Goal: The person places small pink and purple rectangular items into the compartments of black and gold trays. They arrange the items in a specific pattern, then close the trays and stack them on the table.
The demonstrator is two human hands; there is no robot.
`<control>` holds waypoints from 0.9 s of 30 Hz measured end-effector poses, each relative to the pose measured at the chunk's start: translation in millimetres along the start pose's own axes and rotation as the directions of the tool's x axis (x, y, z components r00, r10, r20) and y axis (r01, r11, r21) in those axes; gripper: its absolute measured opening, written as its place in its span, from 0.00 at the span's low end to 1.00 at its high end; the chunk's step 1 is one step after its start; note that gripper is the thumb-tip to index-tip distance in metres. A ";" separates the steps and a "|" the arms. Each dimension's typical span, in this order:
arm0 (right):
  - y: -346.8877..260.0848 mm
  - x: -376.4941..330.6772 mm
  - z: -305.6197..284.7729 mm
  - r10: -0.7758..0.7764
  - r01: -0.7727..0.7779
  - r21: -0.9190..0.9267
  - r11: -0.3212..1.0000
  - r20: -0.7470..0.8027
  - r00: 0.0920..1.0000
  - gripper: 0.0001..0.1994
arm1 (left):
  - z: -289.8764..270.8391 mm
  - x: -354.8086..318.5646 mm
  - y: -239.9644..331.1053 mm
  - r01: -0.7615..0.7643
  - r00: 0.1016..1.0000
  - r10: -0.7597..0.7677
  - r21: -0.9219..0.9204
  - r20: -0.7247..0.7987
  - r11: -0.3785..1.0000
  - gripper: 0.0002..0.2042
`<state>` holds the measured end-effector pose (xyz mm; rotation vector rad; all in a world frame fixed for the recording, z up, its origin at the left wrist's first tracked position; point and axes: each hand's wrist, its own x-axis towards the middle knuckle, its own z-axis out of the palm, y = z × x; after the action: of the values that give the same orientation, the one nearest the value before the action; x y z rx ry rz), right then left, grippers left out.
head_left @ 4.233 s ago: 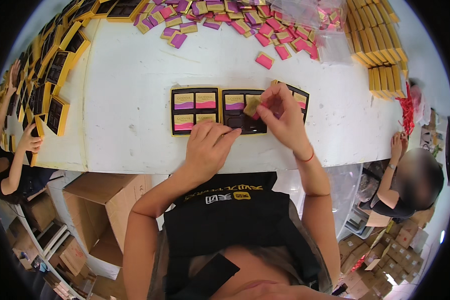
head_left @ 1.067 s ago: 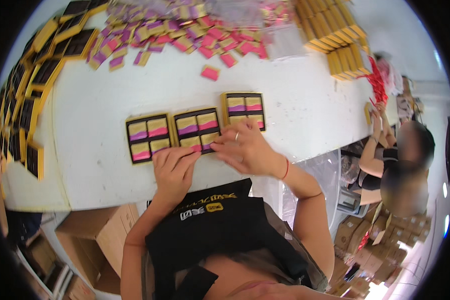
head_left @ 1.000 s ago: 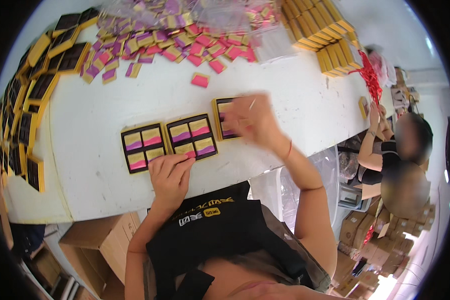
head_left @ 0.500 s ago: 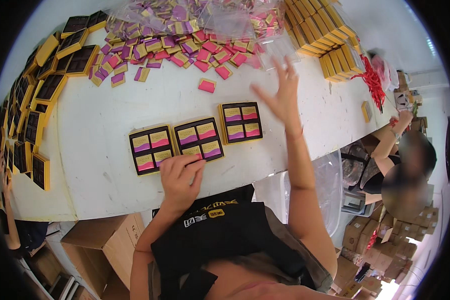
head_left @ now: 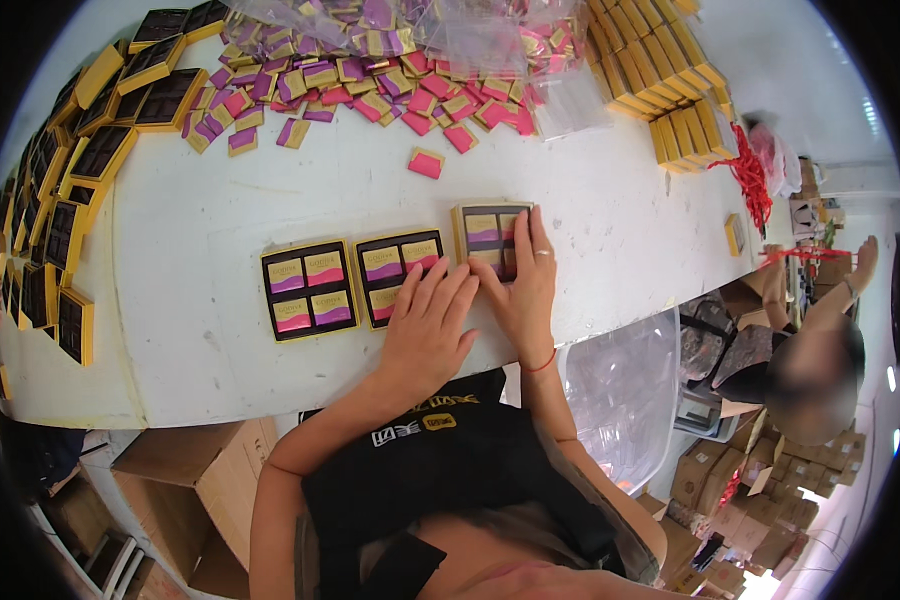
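White packing surface [head_left: 610, 210], strewn along the far edge with loose pink and purple wrapped squares [head_left: 370, 85]. Right hand [head_left: 522, 285] flat, grip open, on right-most tray [head_left: 485, 235], steadying it. Left hand [head_left: 425, 335] spread open over middle tray [head_left: 395, 275], beside the filled left tray [head_left: 307, 290].

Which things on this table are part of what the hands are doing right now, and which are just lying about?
In hand:
- right tray, under the right hand
- middle tray, touched by the left hand
- left tray, filled, beside them

Lying about:
- heap of wrapped squares
- lone pink square
- empty trays at the left edge
- stacked yellow boxes
- cardboard box under the table
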<state>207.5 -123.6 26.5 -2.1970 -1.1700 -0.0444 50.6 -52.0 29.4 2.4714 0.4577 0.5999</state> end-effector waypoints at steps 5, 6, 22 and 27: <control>55.3 28.7 -23.0 -0.238 0.241 -0.013 0.970 0.114 0.965 0.28 | -2.6 7.0 4.0 -0.049 0.997 0.044 0.099 0.056 0.994 0.35; 63.4 52.5 -29.0 -0.270 0.270 -0.069 0.960 0.011 0.963 0.29 | -3.5 8.6 4.9 -0.045 0.999 0.041 0.103 0.035 0.994 0.34; -0.9 110.6 -34.5 -0.265 0.268 0.002 0.963 -0.152 0.952 0.45 | -68.8 -56.5 -36.1 0.229 0.939 -0.195 0.093 -0.283 0.969 0.25; -85.3 6.1 8.4 -0.295 0.295 0.027 0.955 0.166 0.941 0.44 | -55.0 -65.2 -50.2 0.188 0.956 -0.150 0.133 -0.251 0.973 0.22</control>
<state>144.6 -80.5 66.2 -2.0364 -1.5874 0.0169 -41.6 -17.2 20.7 2.4802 0.8314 0.8222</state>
